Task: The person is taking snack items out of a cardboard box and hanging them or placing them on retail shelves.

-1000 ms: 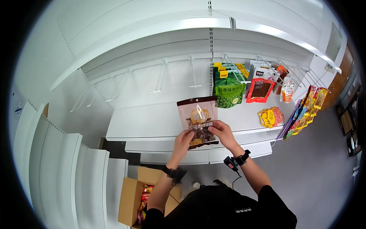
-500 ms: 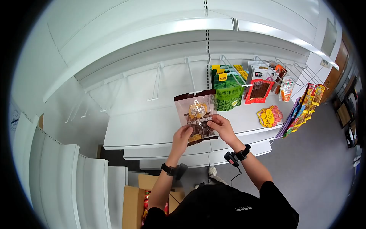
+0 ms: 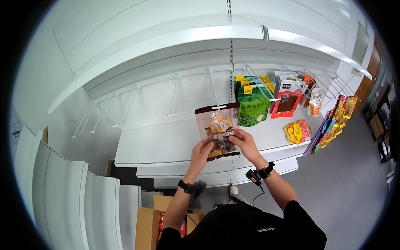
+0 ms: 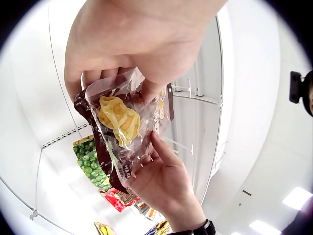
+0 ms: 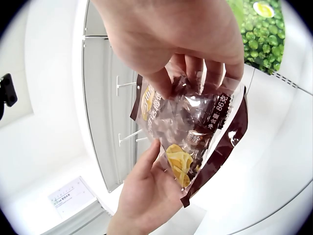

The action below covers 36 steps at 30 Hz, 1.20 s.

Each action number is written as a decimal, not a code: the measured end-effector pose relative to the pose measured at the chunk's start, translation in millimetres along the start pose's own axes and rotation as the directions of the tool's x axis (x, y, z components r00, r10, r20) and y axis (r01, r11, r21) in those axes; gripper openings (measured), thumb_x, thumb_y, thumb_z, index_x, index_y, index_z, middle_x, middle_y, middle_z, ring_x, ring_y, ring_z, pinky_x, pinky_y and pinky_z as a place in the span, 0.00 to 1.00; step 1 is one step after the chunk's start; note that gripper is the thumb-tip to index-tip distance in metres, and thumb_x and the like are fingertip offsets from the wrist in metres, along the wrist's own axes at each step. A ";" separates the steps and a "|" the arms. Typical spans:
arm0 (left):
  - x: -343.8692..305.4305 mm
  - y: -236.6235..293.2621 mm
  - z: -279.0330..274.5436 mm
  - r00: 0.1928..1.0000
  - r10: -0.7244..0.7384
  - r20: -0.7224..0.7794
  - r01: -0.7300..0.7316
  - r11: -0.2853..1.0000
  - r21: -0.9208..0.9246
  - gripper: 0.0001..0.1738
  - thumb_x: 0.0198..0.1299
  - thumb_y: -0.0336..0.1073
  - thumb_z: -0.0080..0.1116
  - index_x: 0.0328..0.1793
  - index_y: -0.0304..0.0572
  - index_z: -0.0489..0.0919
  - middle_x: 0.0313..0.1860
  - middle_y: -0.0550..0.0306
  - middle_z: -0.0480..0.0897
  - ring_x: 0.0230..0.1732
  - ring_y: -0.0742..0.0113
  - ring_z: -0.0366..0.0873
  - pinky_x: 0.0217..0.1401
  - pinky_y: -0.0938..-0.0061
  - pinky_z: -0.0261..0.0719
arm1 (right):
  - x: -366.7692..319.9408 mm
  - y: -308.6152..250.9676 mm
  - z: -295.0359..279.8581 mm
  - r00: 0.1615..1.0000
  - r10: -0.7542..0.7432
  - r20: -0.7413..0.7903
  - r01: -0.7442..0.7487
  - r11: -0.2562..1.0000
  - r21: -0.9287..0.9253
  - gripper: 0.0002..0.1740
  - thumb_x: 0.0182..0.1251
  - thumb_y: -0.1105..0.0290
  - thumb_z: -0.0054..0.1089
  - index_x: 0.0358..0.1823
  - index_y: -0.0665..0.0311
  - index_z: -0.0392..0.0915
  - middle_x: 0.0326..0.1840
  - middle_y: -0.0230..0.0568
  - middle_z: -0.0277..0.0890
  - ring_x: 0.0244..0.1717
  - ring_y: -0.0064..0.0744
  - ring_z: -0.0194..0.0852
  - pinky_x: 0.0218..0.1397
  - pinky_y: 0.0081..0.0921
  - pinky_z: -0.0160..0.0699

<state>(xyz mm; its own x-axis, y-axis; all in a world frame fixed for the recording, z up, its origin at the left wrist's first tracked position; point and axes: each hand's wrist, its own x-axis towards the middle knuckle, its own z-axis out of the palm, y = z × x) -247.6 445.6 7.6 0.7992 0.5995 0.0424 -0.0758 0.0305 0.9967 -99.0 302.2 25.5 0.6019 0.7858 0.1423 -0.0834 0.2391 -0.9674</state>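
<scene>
Both hands hold a clear candy bag (image 3: 218, 125) with dark brown top and bottom bands and a yellow logo. The left hand (image 3: 201, 153) pinches its lower left part, thumb on the front and fingers behind. On the lower right side, the right hand (image 3: 245, 145) grips it the same way. The bag stands roughly upright, its top band overlapping the tip of a white display hook (image 3: 213, 89) in the head view. Wrapped dark pieces and a printed yellow fruit show through the bag's lower part in the right wrist view.
Green pea bags (image 3: 253, 106) hang just right of the candy bag, with red-edged snack bags (image 3: 286, 104) beyond. Yellow packets (image 3: 297, 131) lie on the white shelf (image 3: 154, 143). Bare hooks (image 3: 171, 96) project on the left. An open carton (image 3: 146, 225) of packets stands below.
The candy bag has risen relative to the hook, and its top band now meets the hook tip. Both hands keep their hold. A shoe has come into view below the shelf.
</scene>
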 end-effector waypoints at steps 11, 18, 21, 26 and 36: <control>11.1 5.3 -0.1 0.999 0.034 0.029 -0.034 0.999 -0.018 0.20 0.64 0.38 0.57 0.52 0.25 0.74 0.43 0.55 0.80 0.44 0.74 0.75 0.48 0.81 0.73 | 7.5 2.6 0.2 1.000 -0.009 -0.017 0.009 1.000 -0.005 0.14 0.66 0.76 0.55 0.52 0.69 0.72 0.44 0.33 0.78 0.45 0.19 0.73 0.49 0.18 0.72; 22.5 -2.5 -3.6 0.999 0.001 0.032 -0.001 1.000 -0.022 0.21 0.64 0.39 0.57 0.53 0.26 0.74 0.44 0.55 0.80 0.44 0.75 0.76 0.47 0.81 0.73 | 19.6 14.0 -2.9 0.999 -0.001 -0.043 0.002 1.000 0.023 0.14 0.66 0.76 0.56 0.51 0.70 0.72 0.43 0.33 0.77 0.43 0.18 0.73 0.47 0.15 0.72; 29.9 -9.4 -4.8 1.000 0.010 0.020 -0.009 0.999 -0.051 0.21 0.63 0.39 0.57 0.53 0.27 0.74 0.43 0.55 0.81 0.43 0.75 0.76 0.47 0.81 0.73 | 28.0 16.0 -1.7 0.999 -0.011 -0.047 0.013 0.999 0.041 0.13 0.65 0.76 0.57 0.51 0.70 0.72 0.42 0.33 0.77 0.42 0.17 0.73 0.46 0.15 0.72; 37.3 -18.3 -12.1 0.997 0.063 -0.051 -0.060 0.996 0.065 0.22 0.62 0.39 0.58 0.56 0.30 0.73 0.48 0.51 0.79 0.52 0.67 0.75 0.53 0.76 0.72 | 48.8 33.6 -11.4 0.998 -0.031 -0.051 0.032 0.999 0.018 0.14 0.66 0.75 0.55 0.52 0.69 0.72 0.45 0.33 0.77 0.46 0.18 0.73 0.50 0.17 0.71; 36.0 -22.0 -27.4 0.989 0.084 -0.124 -0.074 0.994 0.079 0.24 0.61 0.38 0.59 0.60 0.33 0.70 0.58 0.48 0.75 0.63 0.58 0.69 0.63 0.70 0.66 | 104.0 44.2 -20.5 0.993 -0.030 -0.113 0.034 0.999 0.032 0.14 0.65 0.75 0.57 0.51 0.69 0.73 0.43 0.30 0.76 0.44 0.17 0.71 0.49 0.16 0.68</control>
<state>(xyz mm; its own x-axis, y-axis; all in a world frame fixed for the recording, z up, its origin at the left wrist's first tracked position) -233.5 488.4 -14.6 0.7097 0.6947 0.1168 -0.0873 -0.0777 0.9931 -23.8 382.8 -6.7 0.6898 0.7090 0.1468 -0.0887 0.2840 -0.9547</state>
